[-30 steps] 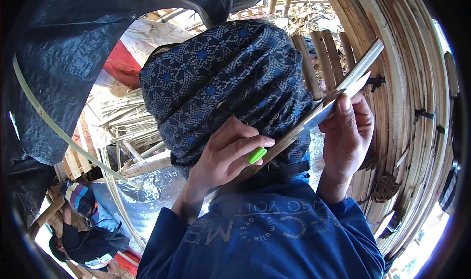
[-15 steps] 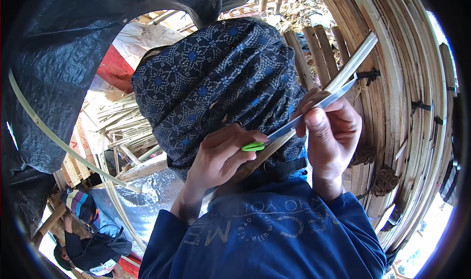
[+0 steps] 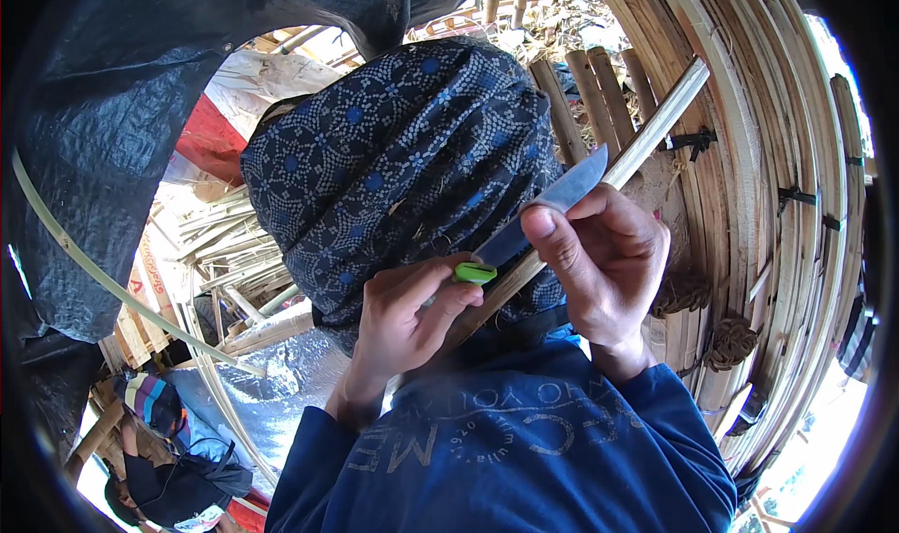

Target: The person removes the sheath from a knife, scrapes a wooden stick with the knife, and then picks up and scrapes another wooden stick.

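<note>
My left hand (image 3: 407, 313) is closed around the bright green handle (image 3: 476, 273) of a knife, at the middle of the view. The knife's grey blade (image 3: 571, 183) slants up and to the right, its pointed tip free. With thumb and fingers, my right hand (image 3: 613, 266) pinches the middle of that blade. A pale split bamboo stick (image 3: 670, 116) runs diagonally behind the blade and my right fingers, its lower end passing under my left hand. Whether my right fingers also touch the stick is hidden. A dark patterned cloth (image 3: 393, 158) with blue dots covers my lap.
Long bamboo strips (image 3: 749, 158), tied with black bands, curve along the right side. A black plastic sheet (image 3: 103, 140) hangs at the upper left. Another person (image 3: 178, 477) in dark clothing is at the lower left. Split bamboo pieces (image 3: 220, 233) lie heaped on the left.
The knife has turned so more of its blade's flat side shows. Both hands have shifted slightly left, my right hand also a little lower. The stick's upper end has moved slightly left.
</note>
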Motion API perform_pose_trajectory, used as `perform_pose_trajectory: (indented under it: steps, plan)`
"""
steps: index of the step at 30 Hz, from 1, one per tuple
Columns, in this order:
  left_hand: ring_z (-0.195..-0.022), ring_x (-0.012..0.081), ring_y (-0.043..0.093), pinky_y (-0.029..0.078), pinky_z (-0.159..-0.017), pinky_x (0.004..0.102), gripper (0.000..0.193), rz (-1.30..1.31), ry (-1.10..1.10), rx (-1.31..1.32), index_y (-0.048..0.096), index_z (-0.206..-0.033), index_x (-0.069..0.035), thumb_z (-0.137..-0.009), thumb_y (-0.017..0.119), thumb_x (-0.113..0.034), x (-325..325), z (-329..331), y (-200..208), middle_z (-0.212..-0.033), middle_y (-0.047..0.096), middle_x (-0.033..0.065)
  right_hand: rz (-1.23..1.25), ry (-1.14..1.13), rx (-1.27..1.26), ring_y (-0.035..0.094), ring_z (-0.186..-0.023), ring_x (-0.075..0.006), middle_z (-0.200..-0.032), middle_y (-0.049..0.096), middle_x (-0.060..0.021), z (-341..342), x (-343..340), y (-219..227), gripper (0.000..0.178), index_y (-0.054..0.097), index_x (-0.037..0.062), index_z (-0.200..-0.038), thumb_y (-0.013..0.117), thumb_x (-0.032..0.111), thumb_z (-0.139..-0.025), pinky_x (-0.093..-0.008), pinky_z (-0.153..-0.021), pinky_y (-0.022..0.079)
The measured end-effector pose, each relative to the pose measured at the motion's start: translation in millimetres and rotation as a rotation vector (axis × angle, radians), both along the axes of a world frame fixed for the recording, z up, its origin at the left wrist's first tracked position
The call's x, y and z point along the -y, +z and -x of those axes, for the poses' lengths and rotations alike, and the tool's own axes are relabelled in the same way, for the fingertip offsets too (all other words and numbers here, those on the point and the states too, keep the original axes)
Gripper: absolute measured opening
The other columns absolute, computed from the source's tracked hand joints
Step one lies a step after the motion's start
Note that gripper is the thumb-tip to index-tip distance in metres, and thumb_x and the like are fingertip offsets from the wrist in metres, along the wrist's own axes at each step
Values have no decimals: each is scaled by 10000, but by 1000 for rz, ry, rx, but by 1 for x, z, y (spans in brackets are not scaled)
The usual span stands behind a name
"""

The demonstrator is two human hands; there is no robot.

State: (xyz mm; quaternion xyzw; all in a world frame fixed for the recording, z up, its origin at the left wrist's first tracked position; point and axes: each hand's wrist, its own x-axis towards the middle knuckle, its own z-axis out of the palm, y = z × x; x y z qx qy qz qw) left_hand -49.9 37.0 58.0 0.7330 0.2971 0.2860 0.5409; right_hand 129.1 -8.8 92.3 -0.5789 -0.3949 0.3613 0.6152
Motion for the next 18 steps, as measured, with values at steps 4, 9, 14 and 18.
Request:
perform_pose_trajectory:
  steps: [4, 9, 14, 18]
  plan:
    - [-681, 161, 687, 495, -569, 255, 155, 76, 35, -12, 659, -998, 29, -876, 640, -65, 3, 0, 7, -798, 692, 104, 117, -33, -83, 651, -639, -94, -689, 670, -74, 7, -2, 5, 165, 610, -2, -744, 729, 75, -828, -241, -539, 472]
    - [-638, 115, 645, 489, -571, 237, 146, 156, 59, -29, 646, -1006, 43, -895, 604, -42, 3, -1, 13, -720, 660, 88, 175, 31, 27, 649, -619, -91, -652, 660, -76, 7, -1, -3, 197, 598, 13, -731, 732, 118, -831, -243, -522, 467]
    - [-630, 95, 625, 486, -577, 231, 144, 270, 67, -55, 644, -996, 46, -912, 587, -56, 5, -5, 11, -686, 636, 77, 219, 23, 30, 621, -594, -70, -654, 665, -75, 5, 1, -8, 196, 602, 11, -741, 725, 127, -842, -235, -518, 458]
    - [-601, 93, 609, 475, -557, 232, 144, 311, 82, -43, 649, -1002, 29, -922, 577, -67, 7, -10, 11, -686, 641, 53, 219, 8, -54, 565, -588, -34, -641, 644, -33, 1, 2, -10, 179, 621, 0, -779, 697, 130, -874, -213, -502, 426]
